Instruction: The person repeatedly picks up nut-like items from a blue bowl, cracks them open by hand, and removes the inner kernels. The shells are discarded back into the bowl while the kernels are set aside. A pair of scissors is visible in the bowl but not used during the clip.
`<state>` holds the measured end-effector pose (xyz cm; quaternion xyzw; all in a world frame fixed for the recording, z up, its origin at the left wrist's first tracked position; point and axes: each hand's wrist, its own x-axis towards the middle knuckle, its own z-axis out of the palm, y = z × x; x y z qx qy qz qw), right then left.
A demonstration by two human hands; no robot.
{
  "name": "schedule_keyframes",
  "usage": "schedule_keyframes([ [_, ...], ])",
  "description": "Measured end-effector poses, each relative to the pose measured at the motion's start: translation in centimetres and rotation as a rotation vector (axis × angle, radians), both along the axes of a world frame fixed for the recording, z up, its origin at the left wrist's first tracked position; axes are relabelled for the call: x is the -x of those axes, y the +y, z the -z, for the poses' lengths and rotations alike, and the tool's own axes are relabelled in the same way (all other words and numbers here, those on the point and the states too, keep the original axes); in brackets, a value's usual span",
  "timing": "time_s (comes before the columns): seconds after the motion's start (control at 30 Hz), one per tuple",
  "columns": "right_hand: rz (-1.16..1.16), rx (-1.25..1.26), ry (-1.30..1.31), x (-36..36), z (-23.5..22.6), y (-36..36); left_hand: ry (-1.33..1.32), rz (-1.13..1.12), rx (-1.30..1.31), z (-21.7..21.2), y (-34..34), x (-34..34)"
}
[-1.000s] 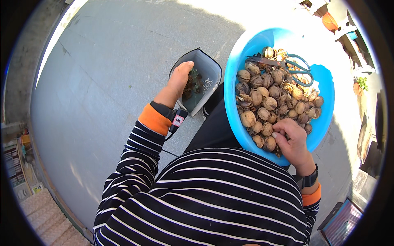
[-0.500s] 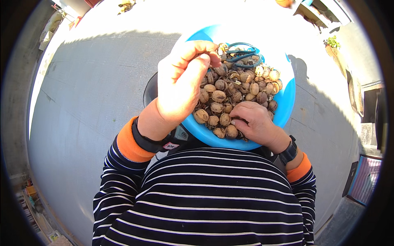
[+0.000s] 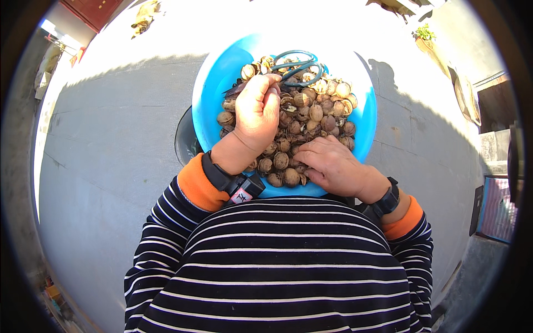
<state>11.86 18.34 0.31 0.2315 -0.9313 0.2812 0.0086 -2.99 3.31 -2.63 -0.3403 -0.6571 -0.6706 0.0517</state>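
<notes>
Nearest the striped torso, the right hand [image 3: 333,165] lies palm-down at about five o'clock in the blue basin [image 3: 214,105], fingers loosely spread over the walnuts [image 3: 311,114], gripping none that shows. Farther out, the left hand [image 3: 258,111] is curled closed near the scissors [image 3: 297,64] at twelve o'clock; what it holds cannot be told. This looks like picking through the nuts; the next move likely calls for a firm pinch on one.

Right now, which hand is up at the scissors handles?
The left hand, reaching across the walnuts to the teal scissors at the blue basin's far side. The right hand rests on nuts at the near rim.
</notes>
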Motion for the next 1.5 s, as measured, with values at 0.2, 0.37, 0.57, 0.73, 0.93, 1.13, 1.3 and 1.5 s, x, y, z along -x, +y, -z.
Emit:
schedule_keyframes([
  [0.2, 0.027, 0.135, -0.082, 0.5, 0.2, -0.4, 0.115, -0.063, 0.179, -0.2, 0.0, 0.9],
  [0.37, 0.084, 0.238, -0.070, 0.6, 0.6, -0.8, 0.213, -0.061, 0.334, -0.1, 0.0, 1.4],
  [0.57, 0.179, 0.283, -0.167, 1.3, -1.2, -0.1, 0.229, -0.026, 0.324, 0.0, -0.1, 1.1],
  [0.73, 0.328, 0.138, 0.042, 3.2, -3.8, 2.3, 0.231, -0.038, 0.346, 0.2, 0.0, 0.9],
  [0.93, 0.436, -0.086, 0.089, 6.5, -3.6, 5.9, 0.196, -0.029, 0.470, -0.1, 0.0, 0.7],
  [1.13, 0.398, -0.410, 0.320, 9.1, -0.3, 6.9, 0.217, -0.001, 0.622, -1.2, -0.1, 0.2],
  [1.3, 0.467, -0.466, 0.365, 10.0, 0.8, 6.6, 0.225, -0.022, 0.639, -1.2, -0.1, -0.3],
  [1.5, 0.479, -0.213, 0.422, 8.6, -2.3, 4.7, 0.274, 0.011, 0.352, -1.0, -0.1, -0.1],
])
